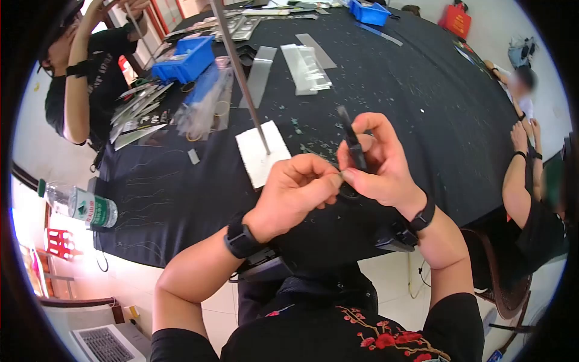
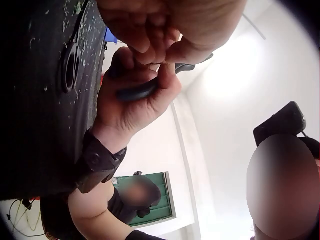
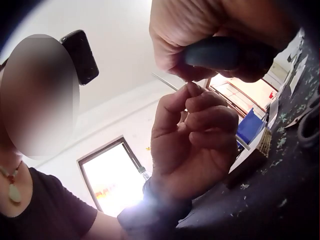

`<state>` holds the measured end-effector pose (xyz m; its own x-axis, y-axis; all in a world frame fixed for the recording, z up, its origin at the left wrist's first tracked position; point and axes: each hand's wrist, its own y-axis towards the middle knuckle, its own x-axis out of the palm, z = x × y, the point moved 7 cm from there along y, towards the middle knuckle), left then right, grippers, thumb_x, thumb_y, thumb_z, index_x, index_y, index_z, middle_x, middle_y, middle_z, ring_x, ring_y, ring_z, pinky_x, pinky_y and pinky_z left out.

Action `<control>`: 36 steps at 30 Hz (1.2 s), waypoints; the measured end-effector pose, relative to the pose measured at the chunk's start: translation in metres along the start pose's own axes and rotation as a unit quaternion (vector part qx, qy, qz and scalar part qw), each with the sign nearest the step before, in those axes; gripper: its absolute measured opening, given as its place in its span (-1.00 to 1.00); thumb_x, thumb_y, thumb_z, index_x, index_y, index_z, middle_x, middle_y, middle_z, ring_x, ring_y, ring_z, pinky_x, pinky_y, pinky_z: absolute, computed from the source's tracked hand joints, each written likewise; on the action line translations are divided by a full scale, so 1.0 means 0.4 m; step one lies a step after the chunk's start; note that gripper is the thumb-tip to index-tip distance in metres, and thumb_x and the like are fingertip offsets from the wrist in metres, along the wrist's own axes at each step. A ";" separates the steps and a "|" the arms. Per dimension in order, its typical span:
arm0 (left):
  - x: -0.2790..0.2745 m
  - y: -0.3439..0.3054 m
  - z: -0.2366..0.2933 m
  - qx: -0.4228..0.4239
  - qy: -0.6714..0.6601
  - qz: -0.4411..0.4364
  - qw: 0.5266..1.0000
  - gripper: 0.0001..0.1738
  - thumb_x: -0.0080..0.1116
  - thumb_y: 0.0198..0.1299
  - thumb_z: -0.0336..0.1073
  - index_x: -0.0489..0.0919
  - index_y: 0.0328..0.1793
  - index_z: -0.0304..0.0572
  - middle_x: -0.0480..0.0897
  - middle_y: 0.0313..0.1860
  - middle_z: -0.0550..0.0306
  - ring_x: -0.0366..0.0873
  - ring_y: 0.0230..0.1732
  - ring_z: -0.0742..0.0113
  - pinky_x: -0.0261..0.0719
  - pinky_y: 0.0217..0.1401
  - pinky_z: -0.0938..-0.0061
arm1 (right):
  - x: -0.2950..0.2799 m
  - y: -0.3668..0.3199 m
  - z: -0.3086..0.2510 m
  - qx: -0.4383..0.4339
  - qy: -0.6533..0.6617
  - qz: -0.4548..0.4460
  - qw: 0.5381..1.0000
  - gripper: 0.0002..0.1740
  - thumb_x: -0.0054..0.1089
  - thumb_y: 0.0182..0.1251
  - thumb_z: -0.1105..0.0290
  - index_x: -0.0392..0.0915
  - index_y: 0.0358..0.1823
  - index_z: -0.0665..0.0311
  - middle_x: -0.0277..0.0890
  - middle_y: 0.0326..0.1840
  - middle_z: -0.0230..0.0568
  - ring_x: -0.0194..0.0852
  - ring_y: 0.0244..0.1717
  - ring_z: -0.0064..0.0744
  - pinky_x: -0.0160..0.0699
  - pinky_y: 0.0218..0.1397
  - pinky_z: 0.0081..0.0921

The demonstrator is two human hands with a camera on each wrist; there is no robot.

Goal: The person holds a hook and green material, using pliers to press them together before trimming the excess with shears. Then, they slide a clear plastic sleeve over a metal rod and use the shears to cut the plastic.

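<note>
The left hand [image 1: 295,193] is curling its fingers and pinching a thin wire [image 3: 165,81] between thumb and forefinger. It is touching the right hand [image 1: 380,166], which is gripping a slim black tool [image 1: 351,143] upright in closed fingers above the near edge of the black table [image 1: 434,120]. Those fingers are hiding most of the tool's handle, while its dark narrow tip is poking up clear. Just beyond, a white block [image 1: 260,158] is bearing a tilted metal rod [image 1: 241,72]. Farther off, clear plastic strips [image 1: 307,69] and a blue bin [image 1: 184,60] are lying on the table, and a water bottle [image 1: 81,207] is lying near its left edge
</note>
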<state>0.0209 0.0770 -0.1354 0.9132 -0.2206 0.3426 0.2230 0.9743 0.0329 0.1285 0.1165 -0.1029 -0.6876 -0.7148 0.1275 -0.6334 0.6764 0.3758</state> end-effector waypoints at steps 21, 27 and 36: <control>-0.052 -0.032 0.160 0.293 0.212 0.185 0.914 -0.90 0.14 -0.08 -0.58 0.46 -0.48 -0.27 0.46 -0.56 0.29 0.38 -0.54 0.65 0.34 -0.48 0.73 | 0.039 0.006 -0.104 -0.167 -0.380 -0.028 0.909 -0.48 0.36 -0.09 0.41 0.44 -0.02 0.30 0.39 -0.38 -0.24 0.35 -0.42 -0.41 0.40 -0.42 -0.60; -0.048 -0.035 0.172 0.350 0.274 0.184 0.876 -0.89 0.15 -0.11 -0.58 0.46 -0.49 -0.26 0.46 -0.58 0.26 0.39 -0.58 0.61 0.35 -0.52 0.71 | 0.042 0.006 -0.081 -0.135 -0.405 -0.050 0.903 -0.44 0.42 -0.18 0.28 0.48 -0.06 0.25 0.37 -0.47 -0.32 0.32 -0.51 -0.48 0.33 -0.47 -0.62; -0.047 -0.038 0.179 0.369 0.278 0.185 0.868 -0.88 0.16 -0.13 -0.59 0.46 -0.50 -0.26 0.46 -0.61 0.26 0.39 -0.61 0.61 0.36 -0.55 0.72 | 0.014 0.009 -0.070 -0.126 -0.261 -0.014 0.957 -0.65 0.16 0.09 0.51 0.45 -0.03 0.32 0.32 -0.39 -0.33 0.25 -0.44 -0.58 0.24 -0.41 -0.67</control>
<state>-0.0239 0.0697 -0.0752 0.9451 0.3242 -0.0406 -0.2117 0.7023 0.6796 0.1322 0.1097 -0.0753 -0.7969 -0.5010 -0.3374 -0.5937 0.5466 0.5906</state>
